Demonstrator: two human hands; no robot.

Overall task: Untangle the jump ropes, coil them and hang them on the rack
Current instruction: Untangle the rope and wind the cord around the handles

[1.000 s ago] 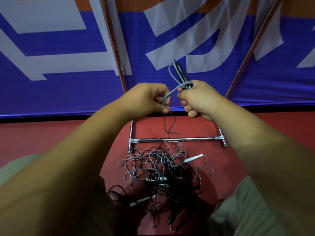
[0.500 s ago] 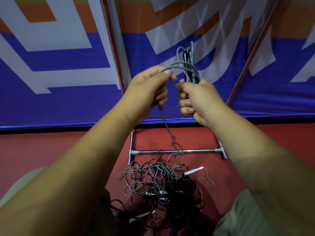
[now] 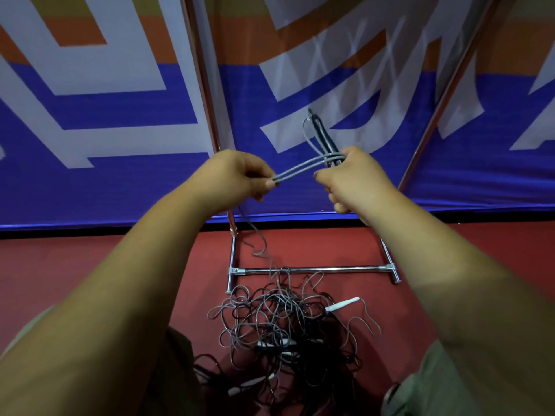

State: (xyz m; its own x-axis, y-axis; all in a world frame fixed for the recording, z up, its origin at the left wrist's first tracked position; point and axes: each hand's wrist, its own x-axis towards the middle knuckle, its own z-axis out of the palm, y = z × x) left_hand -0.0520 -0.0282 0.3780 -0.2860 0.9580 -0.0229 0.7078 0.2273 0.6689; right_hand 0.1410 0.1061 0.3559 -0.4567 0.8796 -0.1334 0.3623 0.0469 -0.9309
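The grey jump rope [image 3: 303, 167] sits at the centre of the frame, held up in the air between both hands. Several of its strands run side by side in a taut, slightly rising line from the left hand [image 3: 237, 178] to the right hand [image 3: 357, 181]. The left hand pinches the strands at its fingertips, the other fingers curled under. The right hand is clenched round the rope's dark handles [image 3: 322, 136], which stick up and to the left out of its fist, with the strands passing over them and one thin loop standing beside them.

From under the left hand a single strand drops to the floor and wanders into the tangle of ropes [image 3: 285, 325] in the lower middle of the frame. That heap is a mix of grey and black cords looped over one another, with a white handle [image 3: 342, 304] poking out at its right edge and other pale handles half buried lower down.

Just above the heap lies the chrome base bar of the rack [image 3: 312, 269], its two uprights rising toward the upper frame. All of this rests on a red floor [image 3: 105, 265]. Behind stands a blue, white and orange banner [image 3: 120, 115]. Grey-green trouser legs [image 3: 435, 382] fill the bottom corners.
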